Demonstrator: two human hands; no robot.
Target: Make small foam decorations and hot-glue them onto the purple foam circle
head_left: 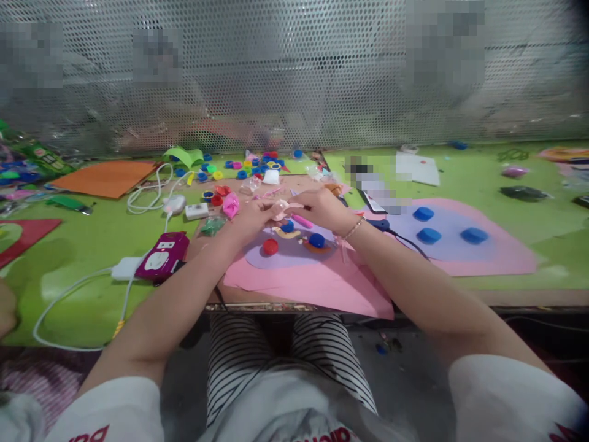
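Both of my hands meet over a sheet of pink paper with a lilac rounded shape on it. A small pale pink, soft-looking lump is pinched in the fingers of my left hand. My right hand is closed on the lump's other side; its material is unclear. Just below the fingers lie a bright pink stick, a blue bottle cap and a cream curved strip. Closer to me are a red cap and another blue cap.
To the right, a second pink sheet carries several blue caps. A phone and a dark cable lie beside my right wrist. Left are a purple power strip and white cables. Perforated metal stands behind.
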